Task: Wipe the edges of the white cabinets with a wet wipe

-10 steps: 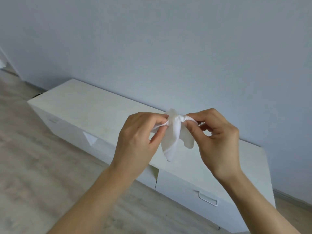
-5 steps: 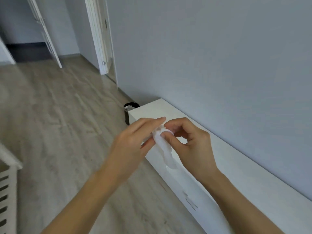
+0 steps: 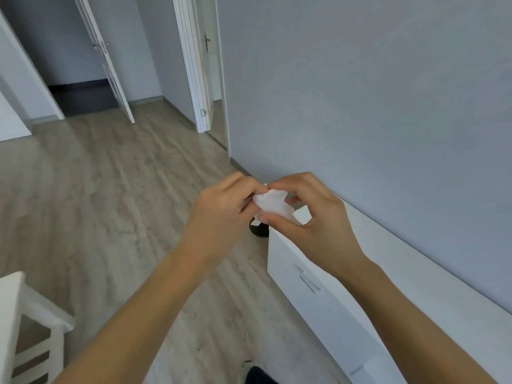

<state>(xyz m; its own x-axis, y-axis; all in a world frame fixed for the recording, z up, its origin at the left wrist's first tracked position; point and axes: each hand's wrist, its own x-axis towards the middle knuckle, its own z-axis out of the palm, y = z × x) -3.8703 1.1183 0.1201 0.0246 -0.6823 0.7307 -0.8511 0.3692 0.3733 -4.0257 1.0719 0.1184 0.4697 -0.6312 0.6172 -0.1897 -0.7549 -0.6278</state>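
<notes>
A crumpled white wet wipe (image 3: pixel 273 205) is pinched between both hands in mid-air. My left hand (image 3: pixel 221 214) grips its left side with thumb and fingertips. My right hand (image 3: pixel 315 223) holds its right side, thumb under it. Both hover above the far left end of the long low white cabinet (image 3: pixel 401 273), which runs along the grey wall to the lower right. A drawer handle (image 3: pixel 310 284) shows on the cabinet's front. The hands do not touch the cabinet.
A small black bin (image 3: pixel 259 230) stands on the floor at the cabinet's far end, partly hidden by my hands. A white slatted piece of furniture (image 3: pixel 25 322) is at lower left. Open white doors (image 3: pixel 110 65) and wood floor lie beyond.
The view has swung left from the cabinet top toward its far end and the doorway. The wipe, hanging loose a second ago, is now bunched tighter between both hands.
</notes>
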